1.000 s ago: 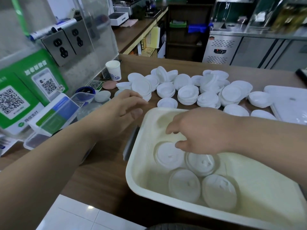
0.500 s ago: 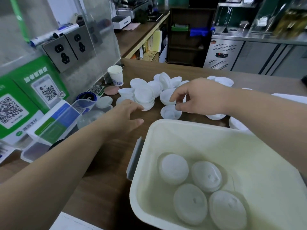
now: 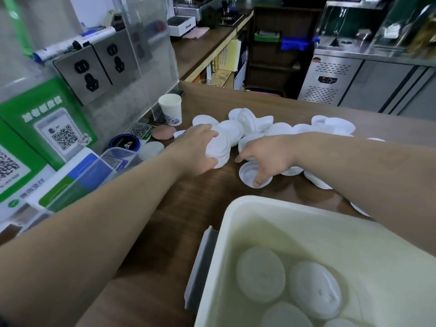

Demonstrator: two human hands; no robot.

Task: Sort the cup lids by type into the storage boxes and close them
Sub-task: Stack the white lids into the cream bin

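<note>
Cup lids (image 3: 279, 128), white, round, of thin moulded plastic with raised rims, lie heaped on the brown wood-grain counter (image 3: 179, 208) beyond the storage box (image 3: 259, 205), a cream, translucent, round-cornered plastic tub with one grey side latch (image 3: 203, 256). Four domed lids (image 3: 259, 274) lie flat on its floor, the same four as half a second ago. Left hand (image 3: 198, 149): fingers over and thumb under a nested lid stack (image 3: 220, 147) at the heap's left edge; earlier it lay flat and open just short of that stack. Right hand (image 3: 271, 154): lower than before, fingers bent down onto one upturned lid (image 3: 246, 177) on the counter; whether it grips cannot be told. One paper cup (image 3: 171, 109) stands upright left of the heap, near one pink disc (image 3: 161, 132).
</note>
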